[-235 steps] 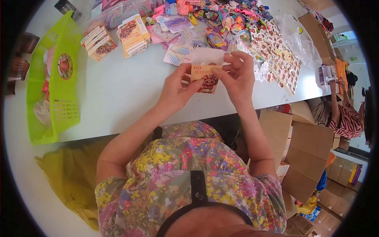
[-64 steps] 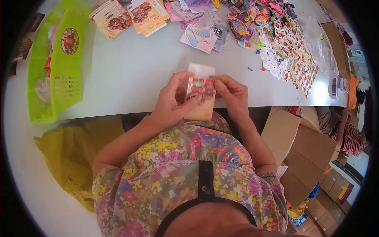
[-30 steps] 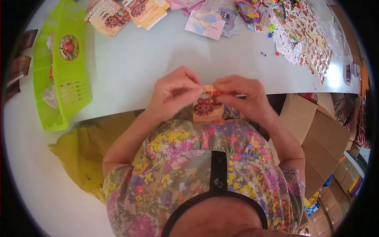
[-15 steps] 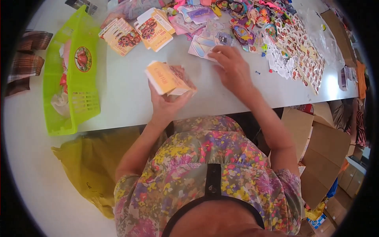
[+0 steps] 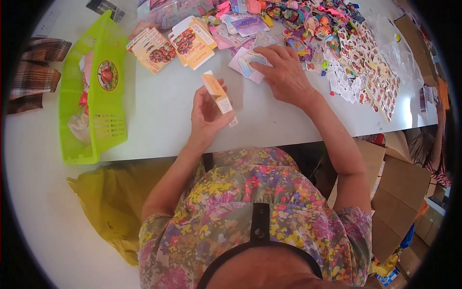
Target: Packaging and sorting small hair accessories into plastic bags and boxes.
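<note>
A small yellow-and-orange carton (image 5: 217,91) stands tilted in my left hand (image 5: 207,115), the fingers behind it and the thumb along its lower end. It is turned so that a narrow side shows. My right hand (image 5: 286,74) is over a pastel card (image 5: 248,65) with a rainbow-like shape, index finger and thumb apart at its right side. Whether the fingertips press on the card is hard to make out. Beyond my left hand lie flat orange-and-white cartons (image 5: 192,43) and a fanned stack of similar cartons (image 5: 153,50).
A green plastic basket (image 5: 108,106) with bags inside stands at the left. Far right are piles of colourful trinkets (image 5: 313,24), sticker sheets (image 5: 370,67) and white slips (image 5: 344,82). A yellow bag (image 5: 115,207) hangs below the table edge; an open cardboard box (image 5: 399,192) stands at the right.
The carton in my left hand has turned from its broad printed face to a narrow side. My right hand has spread its fingers over the pastel card, which has shifted slightly nearer.
</note>
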A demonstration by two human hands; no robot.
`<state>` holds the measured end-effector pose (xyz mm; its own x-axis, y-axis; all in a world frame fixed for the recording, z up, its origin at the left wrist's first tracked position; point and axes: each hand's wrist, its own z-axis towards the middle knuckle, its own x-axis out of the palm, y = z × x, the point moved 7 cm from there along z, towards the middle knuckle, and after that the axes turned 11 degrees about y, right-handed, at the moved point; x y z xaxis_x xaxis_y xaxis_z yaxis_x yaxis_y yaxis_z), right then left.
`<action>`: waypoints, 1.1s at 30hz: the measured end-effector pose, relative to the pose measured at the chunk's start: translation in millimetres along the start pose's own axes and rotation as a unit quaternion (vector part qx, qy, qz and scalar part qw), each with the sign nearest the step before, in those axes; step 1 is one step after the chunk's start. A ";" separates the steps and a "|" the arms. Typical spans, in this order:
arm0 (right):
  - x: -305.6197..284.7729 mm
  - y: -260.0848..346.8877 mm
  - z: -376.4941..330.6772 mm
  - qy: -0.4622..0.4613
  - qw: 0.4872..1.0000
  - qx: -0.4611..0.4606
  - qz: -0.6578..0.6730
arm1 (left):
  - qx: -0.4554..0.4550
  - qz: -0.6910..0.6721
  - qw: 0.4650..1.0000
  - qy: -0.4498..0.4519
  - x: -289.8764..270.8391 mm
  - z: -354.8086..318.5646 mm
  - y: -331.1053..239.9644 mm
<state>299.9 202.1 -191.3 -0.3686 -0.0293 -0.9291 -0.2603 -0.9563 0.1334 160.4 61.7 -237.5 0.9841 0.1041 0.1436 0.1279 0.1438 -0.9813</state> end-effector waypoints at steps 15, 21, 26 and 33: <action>27.9 -44.5 34.1 0.026 0.989 0.113 -0.091 | 0.026 -0.078 0.995 0.048 8.9 19.7 5.8; -35.1 -63.1 11.7 -0.234 0.966 0.106 0.001 | 0.036 -0.072 0.996 0.033 10.2 20.6 7.7; -18.9 -99.2 -12.1 -0.188 0.869 0.316 0.331 | 0.029 0.015 0.999 0.015 18.9 31.7 8.4; -1.7 -103.4 -18.5 -0.185 0.796 0.327 0.474 | 0.032 0.093 0.995 0.010 21.7 33.2 11.1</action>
<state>343.9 295.6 -209.9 -0.8827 -0.4438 -0.1549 -0.0732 -0.1956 0.9779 179.1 98.2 -241.1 0.9924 0.1149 -0.0440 -0.0651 0.1872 -0.9802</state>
